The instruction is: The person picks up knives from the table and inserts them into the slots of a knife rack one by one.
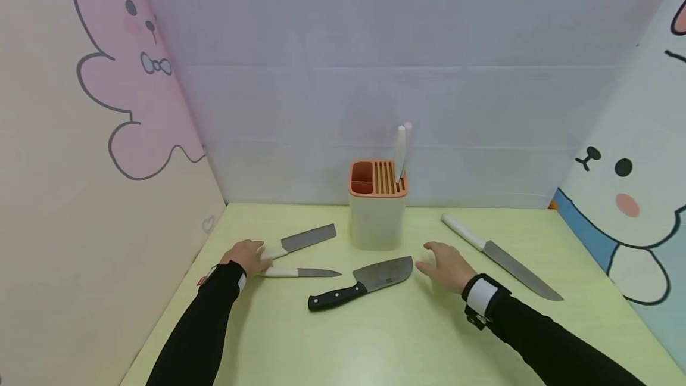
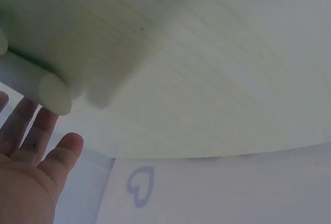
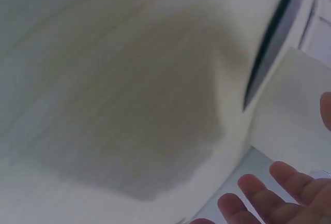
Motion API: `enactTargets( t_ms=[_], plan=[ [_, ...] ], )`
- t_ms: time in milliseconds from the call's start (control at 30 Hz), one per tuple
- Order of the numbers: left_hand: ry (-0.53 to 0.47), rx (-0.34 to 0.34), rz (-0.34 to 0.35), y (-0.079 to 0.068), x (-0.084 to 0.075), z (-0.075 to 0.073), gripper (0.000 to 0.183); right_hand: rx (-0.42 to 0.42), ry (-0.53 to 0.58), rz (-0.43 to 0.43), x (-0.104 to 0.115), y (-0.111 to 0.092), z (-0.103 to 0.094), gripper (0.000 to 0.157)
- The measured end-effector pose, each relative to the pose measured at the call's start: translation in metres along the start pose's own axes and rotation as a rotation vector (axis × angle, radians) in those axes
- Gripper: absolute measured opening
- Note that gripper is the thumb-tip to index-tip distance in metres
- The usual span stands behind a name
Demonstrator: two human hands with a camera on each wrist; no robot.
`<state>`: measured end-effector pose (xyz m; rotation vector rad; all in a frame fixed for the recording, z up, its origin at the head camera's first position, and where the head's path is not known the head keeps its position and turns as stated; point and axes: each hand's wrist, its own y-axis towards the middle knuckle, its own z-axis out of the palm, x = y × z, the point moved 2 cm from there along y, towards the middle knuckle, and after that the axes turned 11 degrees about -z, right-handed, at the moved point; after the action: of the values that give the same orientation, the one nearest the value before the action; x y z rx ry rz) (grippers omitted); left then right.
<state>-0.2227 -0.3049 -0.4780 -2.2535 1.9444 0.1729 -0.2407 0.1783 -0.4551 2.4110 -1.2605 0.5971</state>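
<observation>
On the left of the table, my left hand [image 1: 245, 257] is at the white handles of a rectangular-bladed cleaver [image 1: 309, 237] and a small knife [image 1: 317, 273]. In the left wrist view its fingers [image 2: 41, 125] are extended beside a round-ended white handle [image 2: 31, 81]; whether they touch it I cannot tell. My right hand [image 1: 447, 268] hovers over the table with fingers spread and nothing in them. It is just right of the tip of a black-handled cleaver [image 1: 384, 274]. Part of a dark blade [image 3: 271, 43] shows in the right wrist view.
A white knife block [image 1: 377, 225] with an orange slotted top stands at the back centre. Two white-handled knives [image 1: 399, 151] are upright in its right slots. A long white-handled knife [image 1: 520, 270] lies diagonally at right. Fabric walls [image 1: 332, 94] enclose the table's back and sides.
</observation>
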Motion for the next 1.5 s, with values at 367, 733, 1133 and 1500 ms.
enactTargets(
  t_ms=[367,733,1133,1500],
  plan=[
    [-0.011,-0.031,0.027,-0.003,-0.014,0.005,0.052,0.002,-0.11,0.003,-0.018,-0.014,0.025,0.052],
    [0.022,-0.081,0.065,-0.002,-0.004,0.006,0.031,-0.007,-0.171,-0.025,-0.015,-0.012,0.031,0.051],
    [-0.001,-0.064,0.065,-0.008,-0.009,-0.007,0.033,-0.008,-0.169,-0.011,-0.016,-0.014,0.031,0.054],
    [-0.244,-0.257,0.095,-0.017,0.003,-0.021,0.034,0.004,-0.146,-0.017,-0.019,-0.013,0.03,0.056]
  ],
)
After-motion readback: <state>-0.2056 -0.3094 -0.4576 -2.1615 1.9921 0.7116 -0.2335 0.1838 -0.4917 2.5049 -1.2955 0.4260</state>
